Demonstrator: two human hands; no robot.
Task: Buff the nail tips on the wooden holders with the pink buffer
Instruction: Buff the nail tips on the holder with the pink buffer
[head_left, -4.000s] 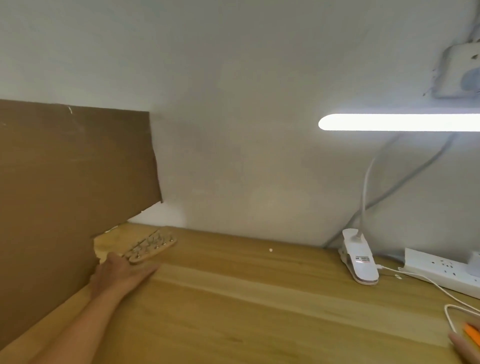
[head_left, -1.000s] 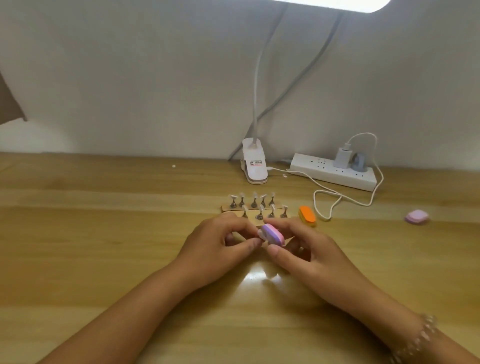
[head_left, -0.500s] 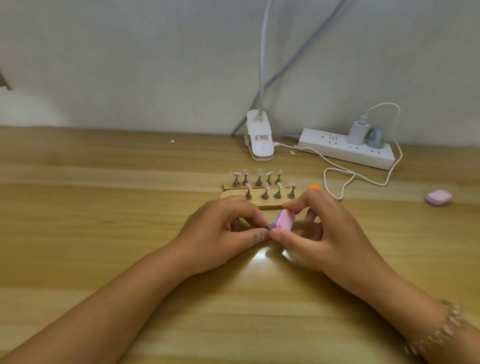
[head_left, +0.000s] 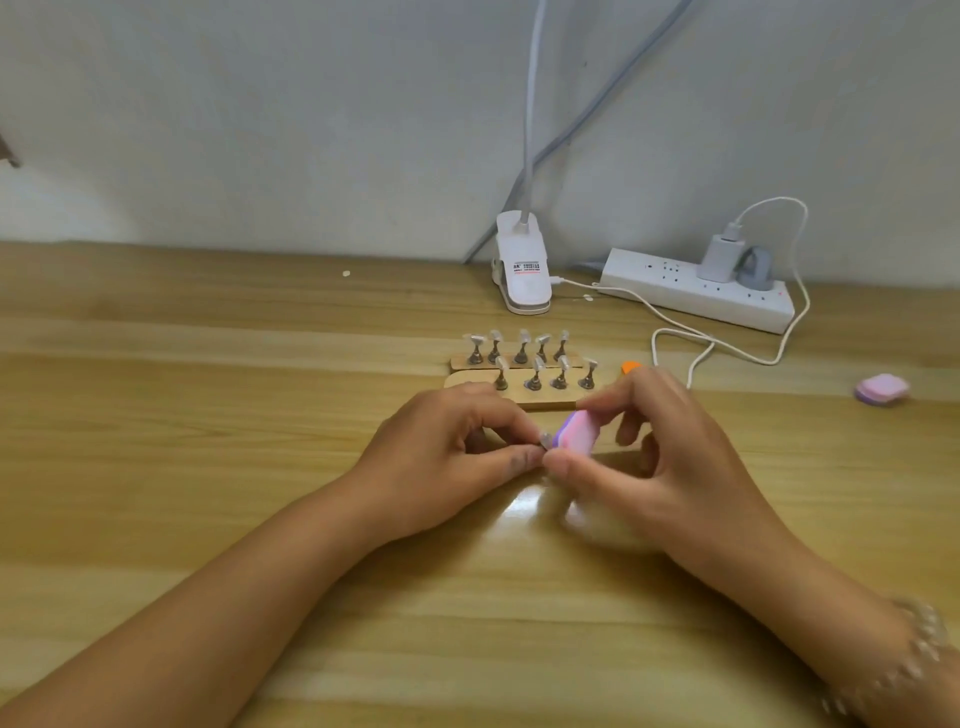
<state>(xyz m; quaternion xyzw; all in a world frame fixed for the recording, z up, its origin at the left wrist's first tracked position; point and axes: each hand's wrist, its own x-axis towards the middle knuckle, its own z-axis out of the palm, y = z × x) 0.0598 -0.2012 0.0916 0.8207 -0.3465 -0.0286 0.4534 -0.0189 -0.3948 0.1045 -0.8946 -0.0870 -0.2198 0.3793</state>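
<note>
My right hand (head_left: 660, 462) pinches a pink and purple buffer block (head_left: 575, 433) between thumb and fingers. My left hand (head_left: 447, 457) pinches a small nail tip on its stand (head_left: 543, 441), held against the buffer's left edge. Just behind my hands lie two wooden holders (head_left: 540, 400), one behind the other, each carrying a row of metal stands topped with clear nail tips (head_left: 535, 364). The near holder's left end is partly hidden by my left hand.
An orange buffer (head_left: 630, 367) peeks out behind my right hand. A second pink buffer (head_left: 881, 388) lies far right. A white lamp clip (head_left: 522, 270), a power strip (head_left: 696, 288) and a looping white cable (head_left: 691, 343) sit near the wall on the wooden table (head_left: 208, 415).
My hands stay together in front of the holders. The buffer has turned more upright against the nail tip since a second ago. Four seconds ago my left hand reached a holder at the table's far left.
</note>
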